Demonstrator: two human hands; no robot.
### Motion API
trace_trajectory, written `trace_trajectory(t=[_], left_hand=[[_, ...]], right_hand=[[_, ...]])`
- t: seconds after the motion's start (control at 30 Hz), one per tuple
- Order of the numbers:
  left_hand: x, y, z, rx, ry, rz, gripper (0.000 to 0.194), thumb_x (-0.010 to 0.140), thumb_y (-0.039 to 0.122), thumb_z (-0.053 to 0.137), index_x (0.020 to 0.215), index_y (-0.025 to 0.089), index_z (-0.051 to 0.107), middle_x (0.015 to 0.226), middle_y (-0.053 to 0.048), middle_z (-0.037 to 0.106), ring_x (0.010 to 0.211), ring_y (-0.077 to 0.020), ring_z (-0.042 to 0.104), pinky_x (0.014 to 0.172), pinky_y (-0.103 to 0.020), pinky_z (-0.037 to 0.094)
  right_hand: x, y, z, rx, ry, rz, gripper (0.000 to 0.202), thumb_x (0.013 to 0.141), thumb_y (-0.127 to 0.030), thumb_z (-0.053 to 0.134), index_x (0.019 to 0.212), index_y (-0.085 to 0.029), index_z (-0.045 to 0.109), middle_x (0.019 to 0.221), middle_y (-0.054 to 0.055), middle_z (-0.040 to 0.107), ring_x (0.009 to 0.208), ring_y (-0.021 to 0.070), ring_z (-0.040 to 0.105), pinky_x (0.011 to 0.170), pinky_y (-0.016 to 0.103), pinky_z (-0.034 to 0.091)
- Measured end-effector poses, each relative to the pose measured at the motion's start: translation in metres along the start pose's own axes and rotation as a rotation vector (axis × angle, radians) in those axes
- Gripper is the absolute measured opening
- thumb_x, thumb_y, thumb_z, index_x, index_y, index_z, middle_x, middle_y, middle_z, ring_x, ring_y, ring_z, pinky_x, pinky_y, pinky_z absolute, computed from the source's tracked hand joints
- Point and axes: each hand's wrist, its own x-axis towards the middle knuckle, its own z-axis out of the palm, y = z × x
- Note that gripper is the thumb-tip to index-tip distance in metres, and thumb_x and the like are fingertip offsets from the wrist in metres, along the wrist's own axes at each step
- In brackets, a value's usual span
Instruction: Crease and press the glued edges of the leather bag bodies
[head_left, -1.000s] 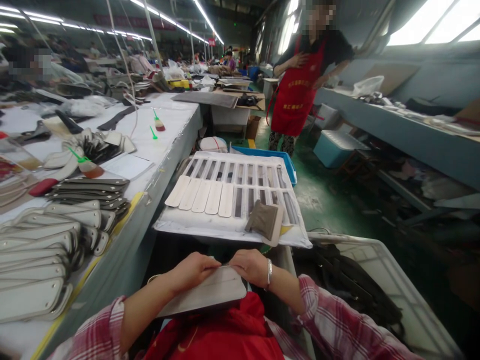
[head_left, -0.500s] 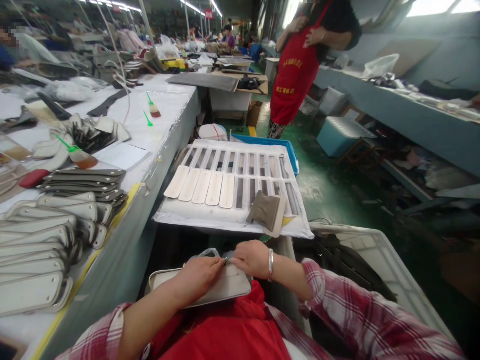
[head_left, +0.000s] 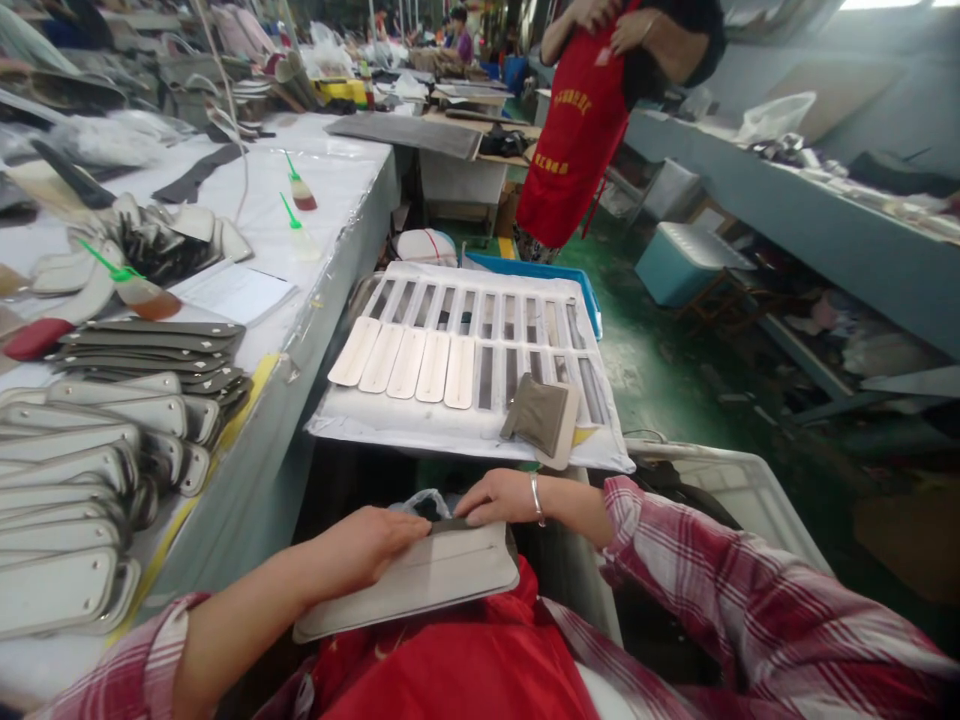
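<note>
On my lap lies a cream flat panel [head_left: 420,575] with rounded corners and a thin line or slit across its face. My left hand [head_left: 382,540] rests over its upper left part, fingers together at the top edge and thumb hidden. At the upper right edge, my right hand [head_left: 491,500] pinches the panel, its fingertips beside a dark strip along that edge. Just beyond my hands, a white slotted rack [head_left: 420,425] carries several cream panels [head_left: 403,362] in a row. A grey-brown folded piece [head_left: 538,412] sits at the rack's right on another cream piece.
Stacked pale strap-like pieces [head_left: 60,590] and dark ones [head_left: 150,355] line the left table [head_left: 300,340]. Green-tipped glue bottles [head_left: 146,297] stand there. A white crate [head_left: 731,480] is at my right. A person in a red apron [head_left: 574,130] stands ahead.
The cream panel has tilted, its right end rising and left end dropping. My left hand has flattened and shifted slightly left along it. The person ahead has shifted slightly left.
</note>
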Motion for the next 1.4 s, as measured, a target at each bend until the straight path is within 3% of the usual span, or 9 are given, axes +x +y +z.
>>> trace_trajectory(t=[0.23, 0.47, 0.83, 1.13, 1.27, 1.4], left_hand=[[-0.012, -0.015, 0.009, 0.154, -0.014, 0.089, 0.048, 0.080, 0.008, 0.039, 0.127, 0.017, 0.043, 0.126, -0.009, 0.052, 0.112, -0.0190, 0.051, 0.095, -0.029, 0.041], [-0.028, -0.021, 0.012, 0.211, 0.008, 0.097, 0.054, 0.079, 0.007, 0.038, 0.132, 0.014, 0.035, 0.130, -0.013, 0.047, 0.116, -0.0195, 0.048, 0.095, -0.031, 0.042], [-0.082, -0.044, 0.008, 0.160, 0.067, 0.007, 0.053, 0.080, 0.008, 0.042, 0.130, 0.023, 0.038, 0.127, -0.006, 0.051, 0.110, -0.0165, 0.053, 0.096, -0.028, 0.042], [-0.111, -0.032, 0.006, 0.321, 0.097, -0.128, 0.052, 0.077, 0.006, 0.040, 0.129, 0.016, 0.041, 0.128, -0.010, 0.050, 0.113, -0.0180, 0.049, 0.097, -0.029, 0.040], [-0.107, -0.023, 0.014, 0.443, 0.081, -0.198, 0.061, 0.069, 0.001, 0.039, 0.128, 0.014, 0.041, 0.131, -0.011, 0.047, 0.116, -0.0195, 0.047, 0.098, -0.031, 0.040], [-0.100, -0.017, 0.020, 0.523, 0.129, -0.236, 0.055, 0.070, 0.003, 0.041, 0.123, 0.015, 0.049, 0.128, -0.009, 0.050, 0.116, -0.0208, 0.046, 0.100, -0.036, 0.036]], right_hand=[[0.021, -0.006, 0.008, 0.099, -0.106, 0.065, 0.039, 0.081, -0.031, 0.053, 0.115, -0.013, 0.059, 0.105, 0.005, 0.064, 0.098, 0.0179, 0.058, 0.082, 0.019, 0.041], [0.044, -0.023, 0.015, 0.054, -0.155, -0.015, 0.036, 0.085, -0.032, 0.048, 0.115, -0.017, 0.059, 0.110, 0.002, 0.062, 0.101, 0.0160, 0.056, 0.085, 0.019, 0.039], [0.084, -0.056, 0.025, 0.032, -0.182, 0.003, 0.035, 0.083, -0.031, 0.050, 0.115, -0.018, 0.059, 0.113, 0.003, 0.061, 0.102, 0.0150, 0.056, 0.088, 0.018, 0.039], [0.128, -0.083, 0.040, -0.140, -0.220, -0.063, 0.035, 0.086, -0.036, 0.046, 0.110, -0.016, 0.062, 0.100, 0.004, 0.066, 0.090, 0.0154, 0.059, 0.075, 0.019, 0.041], [0.118, -0.078, 0.037, -0.174, -0.210, -0.080, 0.037, 0.086, -0.040, 0.045, 0.110, -0.018, 0.062, 0.098, 0.004, 0.066, 0.088, 0.0159, 0.058, 0.074, 0.021, 0.041], [0.078, -0.053, 0.019, -0.170, -0.179, 0.005, 0.036, 0.086, -0.038, 0.045, 0.112, -0.018, 0.061, 0.103, 0.003, 0.065, 0.095, 0.0162, 0.058, 0.079, 0.020, 0.040]])
